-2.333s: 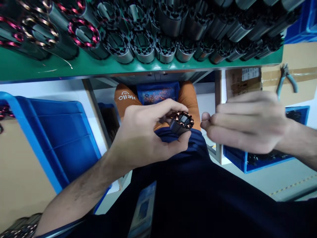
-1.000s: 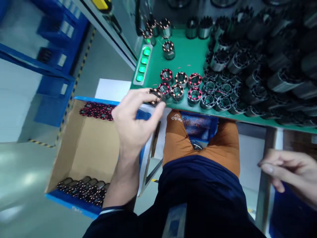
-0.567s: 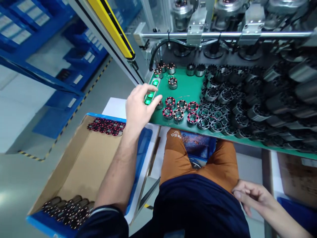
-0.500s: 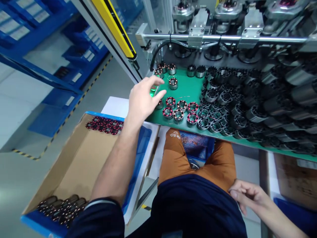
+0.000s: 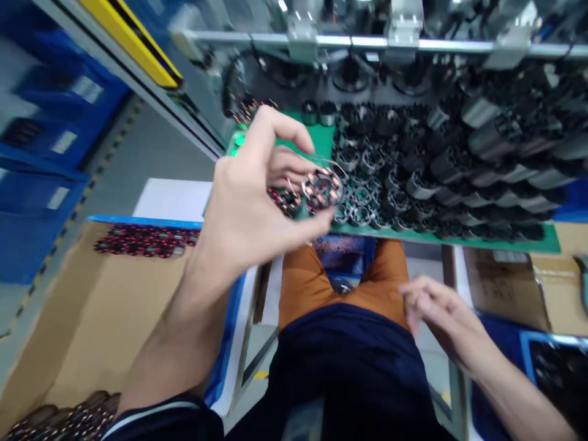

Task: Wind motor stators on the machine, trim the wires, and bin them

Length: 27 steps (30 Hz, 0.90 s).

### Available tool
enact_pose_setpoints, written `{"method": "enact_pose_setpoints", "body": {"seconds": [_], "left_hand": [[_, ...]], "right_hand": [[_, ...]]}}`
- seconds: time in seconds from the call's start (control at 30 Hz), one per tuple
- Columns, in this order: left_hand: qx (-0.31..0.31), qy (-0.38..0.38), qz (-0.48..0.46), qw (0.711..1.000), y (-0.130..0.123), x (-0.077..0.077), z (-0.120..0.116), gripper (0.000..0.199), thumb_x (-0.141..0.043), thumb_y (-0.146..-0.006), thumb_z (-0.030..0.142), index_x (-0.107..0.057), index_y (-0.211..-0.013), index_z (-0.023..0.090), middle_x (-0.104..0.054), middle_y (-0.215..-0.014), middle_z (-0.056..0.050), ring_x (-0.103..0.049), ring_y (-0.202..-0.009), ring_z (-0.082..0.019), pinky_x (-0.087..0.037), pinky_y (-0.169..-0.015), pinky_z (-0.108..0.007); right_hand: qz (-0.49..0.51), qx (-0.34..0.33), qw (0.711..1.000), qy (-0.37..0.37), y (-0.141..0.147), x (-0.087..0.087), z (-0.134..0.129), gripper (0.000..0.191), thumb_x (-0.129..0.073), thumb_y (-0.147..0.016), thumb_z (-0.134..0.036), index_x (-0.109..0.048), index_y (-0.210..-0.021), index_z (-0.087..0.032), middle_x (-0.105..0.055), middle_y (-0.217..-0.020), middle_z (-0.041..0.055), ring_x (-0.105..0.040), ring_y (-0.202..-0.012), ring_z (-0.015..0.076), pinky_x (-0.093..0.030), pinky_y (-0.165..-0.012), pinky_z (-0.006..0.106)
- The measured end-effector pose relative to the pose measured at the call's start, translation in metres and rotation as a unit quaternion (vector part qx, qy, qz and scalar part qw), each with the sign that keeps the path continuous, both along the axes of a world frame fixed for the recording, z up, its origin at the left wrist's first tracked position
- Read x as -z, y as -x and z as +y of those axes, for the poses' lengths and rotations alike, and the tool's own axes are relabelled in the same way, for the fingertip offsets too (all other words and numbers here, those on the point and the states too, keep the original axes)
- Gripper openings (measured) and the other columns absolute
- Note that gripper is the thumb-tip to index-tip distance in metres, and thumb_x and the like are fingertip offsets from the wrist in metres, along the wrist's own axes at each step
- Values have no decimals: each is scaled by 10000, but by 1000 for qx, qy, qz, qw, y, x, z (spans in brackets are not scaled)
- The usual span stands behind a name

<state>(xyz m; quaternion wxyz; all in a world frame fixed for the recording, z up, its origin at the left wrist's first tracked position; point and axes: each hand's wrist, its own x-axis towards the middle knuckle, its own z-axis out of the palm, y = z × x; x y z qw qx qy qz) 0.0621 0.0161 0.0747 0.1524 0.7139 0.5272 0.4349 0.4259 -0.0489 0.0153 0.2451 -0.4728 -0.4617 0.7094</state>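
My left hand (image 5: pixel 257 196) is shut on a wound stator (image 5: pixel 323 188), gripped between thumb and fingers. Copper windings and loose wire ends show on the ring, which is lifted above the green bench top (image 5: pixel 321 139). Behind and below my fingers, other wound stators (image 5: pixel 285 201) are partly hidden. Over my right thigh, my right hand (image 5: pixel 434 306) has its fingers curled in and pressed together; it is blurred, and I see nothing in it.
Bare stator cores (image 5: pixel 399 159) stand in dense rows and stacks on the right. A machine rail (image 5: pixel 358 43) runs behind them. At left lies a cardboard-lined blue tray (image 5: pixel 124 306) with wound stators at both ends. A yellow guard post (image 5: pixel 133 37) rises beyond.
My left hand, open and empty before, has closed on a wound stator and lifted it towards me. The view has shifted to the right. My right hand remains near the thigh.
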Motion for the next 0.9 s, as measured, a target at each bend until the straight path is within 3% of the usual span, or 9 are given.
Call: {"method": "enact_pose_setpoints", "body": {"seconds": [0.1, 0.23, 0.3, 0.37, 0.43, 0.53, 0.67, 0.77, 0.9], "left_hand": [[85, 57, -22, 995, -51, -3, -48, 536, -954, -955, 296, -634, -1384, 321, -831, -1354, 1, -899, -1155, -225, -770, -900, -304], [107, 57, -54, 991, -86, 21, -75, 521, -946, -1012, 289, -699, -1468, 346, -872, -1386, 11, -910, -1118, -226, -798, -982, -347], [81, 45, -81, 992, -89, 32, -81, 516, -976, -1027, 321, -737, -1484, 351, -886, -1376, 26, -914, -1074, -208, -802, -1001, -346], [58, 34, -77, 995, -88, 36, -85, 334, -954, -1062, 334, -816, -1364, 370, -908, -1291, 54, -916, -1027, -200, -804, -964, -349], [53, 22, -42, 997, -86, 35, -89, 142, -893, -1107, 288, -859, -1211, 379, -917, -1187, 81, -910, -975, -183, -789, -878, -330], [57, -3, 24, 998, -81, 36, -91, 136, -860, -1120, 231, -862, -1157, 362, -913, -1107, 82, -885, -903, -147, -726, -782, -269], [91, 46, 56, 993, -71, 64, -91, 85, -797, -1144, 213, -844, -1134, 283, -888, -1049, 20, -862, -899, -153, -687, -841, -248], [91, 123, -10, 988, -69, 83, -91, 95, -807, -1128, 220, -843, -1048, 258, -876, -990, 6, -843, -845, -170, -690, -812, -281], [14, 49, -174, 983, -83, 70, -93, 174, -1014, -986, 327, -894, -1112, 319, -897, -1105, 2, -856, -961, -215, -733, -888, -376]], "right_hand": [[129, 2, 991, -17, 25, -12, 15, 713, -885, -1021, -658, -692, -1611, -307, -848, -1247, 94, -827, -1064, 254, -704, -880, 341], [146, -38, 988, 33, 42, -14, 24, 681, -939, -1010, -490, -672, -1609, -308, -849, -1283, 64, -848, -1097, 230, -715, -1030, 369], [142, -23, 988, 52, 41, -15, 23, 626, -946, -1001, -492, -713, -1549, -296, -854, -1258, 65, -854, -1111, 234, -722, -1014, 357], [140, -7, 988, 72, 39, -17, 22, 592, -964, -981, -507, -747, -1485, -286, -859, -1228, 62, -855, -1057, 220, -730, -972, 334], [150, 2, 985, 82, 39, -19, 22, 536, -981, -968, -487, -774, -1415, -276, -858, -1154, 40, -834, -935, 176, -725, -917, 293], [152, 25, 986, 67, 40, -23, 26, 481, -993, -952, -462, -788, -1336, -258, -834, -1057, 21, -790, -836, 147, -709, -880, 274], [86, 83, 993, -10, 35, -30, 28, 569, -1002, -915, -538, -753, -1361, -288, -834, -1114, 44, -835, -988, 230, -706, -910, 345], [43, 97, 992, -73, 31, -34, 25, 539, -1014, -922, -507, -742, -1342, -308, -841, -1176, 51, -853, -1127, 271, -709, -987, 387], [39, 60, 991, -110, 40, -27, 17, 507, -1026, -938, -442, -751, -1341, -307, -867, -1173, 48, -870, -1086, 263, -729, -1017, 404]]}}
